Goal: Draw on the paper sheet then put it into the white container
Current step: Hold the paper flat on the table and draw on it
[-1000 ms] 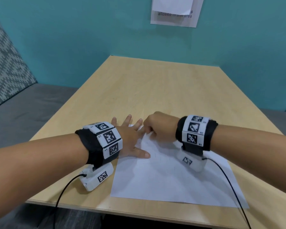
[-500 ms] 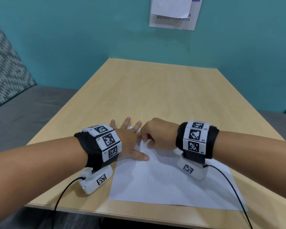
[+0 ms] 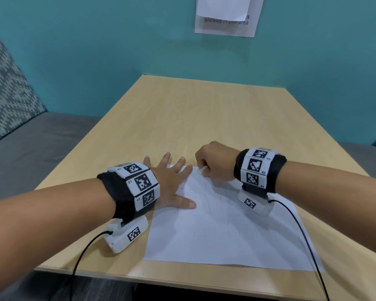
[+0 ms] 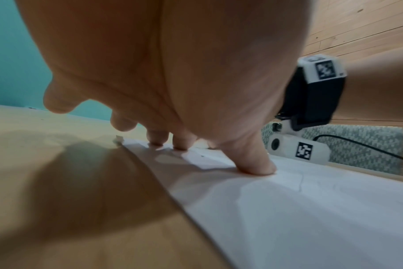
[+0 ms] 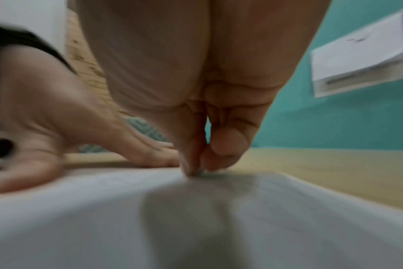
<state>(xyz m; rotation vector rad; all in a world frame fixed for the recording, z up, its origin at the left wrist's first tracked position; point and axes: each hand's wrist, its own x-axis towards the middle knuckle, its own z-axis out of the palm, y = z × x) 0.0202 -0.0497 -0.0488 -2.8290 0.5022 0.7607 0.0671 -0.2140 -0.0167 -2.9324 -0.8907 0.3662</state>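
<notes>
On the table (image 3: 182,118), paper sheet (image 3: 221,235) under left hand (image 3: 172,181).

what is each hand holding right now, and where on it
The right hand pinches a small pale object between thumb and fingertips, its tip at the paper sheet; what it is cannot be told. The left hand holds nothing, pressing flat on the sheet's far left corner.

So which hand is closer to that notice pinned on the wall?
Right. The right hand works at the paper sheet's far edge, more under the notice; the left hand lies further left.
</notes>
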